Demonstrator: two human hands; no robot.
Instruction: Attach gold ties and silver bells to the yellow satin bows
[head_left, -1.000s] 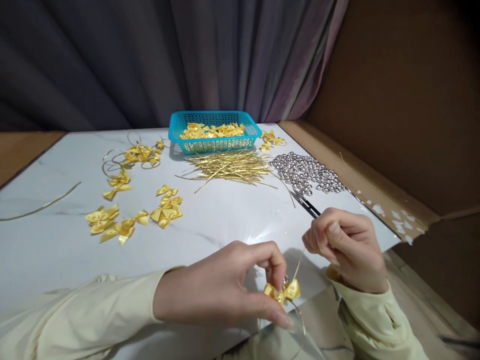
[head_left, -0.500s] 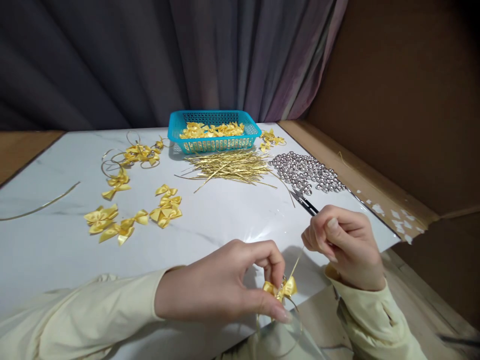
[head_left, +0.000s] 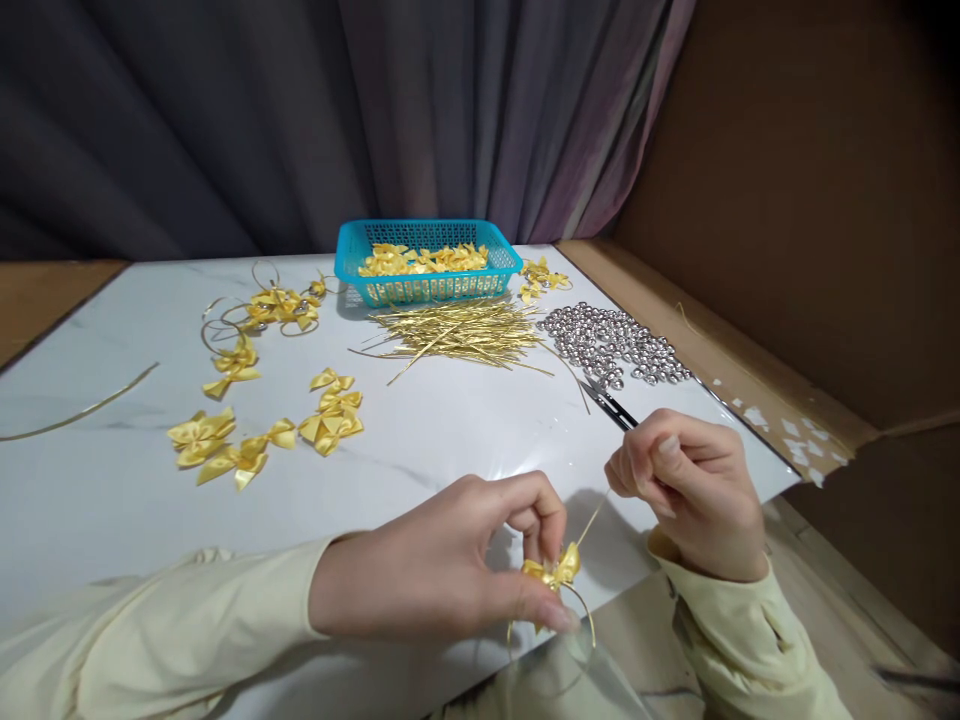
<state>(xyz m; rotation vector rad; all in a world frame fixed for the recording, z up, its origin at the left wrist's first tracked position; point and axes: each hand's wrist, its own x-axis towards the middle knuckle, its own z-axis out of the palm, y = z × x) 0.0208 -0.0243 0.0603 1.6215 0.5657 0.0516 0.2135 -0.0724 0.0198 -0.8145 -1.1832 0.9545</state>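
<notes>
My left hand [head_left: 457, 570] pinches a yellow ribbon bow [head_left: 568, 563] between thumb and fingers near the table's front edge. Gold cord loops hang below the bow, and a strand [head_left: 592, 520] runs taut up to the right. My right hand [head_left: 694, 490] is closed on that strand's end. Black-handled thread snips [head_left: 611, 405] point up-left from behind the right fingers; whether the hand touches them cannot be made out. The left fingers partly cover the bow.
Behind stands a blue basket [head_left: 435, 292] of yellow bows, with cut gold cords [head_left: 465, 335] before it. Silver beads [head_left: 611, 340] lie at right. Loose bows [head_left: 251, 455] and corded bows [head_left: 281, 308] lie at left. A cardboard wall [head_left: 810, 200] rises on the right.
The bow has shifted slightly left and up in my left fingers, and its cord loop has swung left. My right hand has hardly moved and still grips the cord.
</notes>
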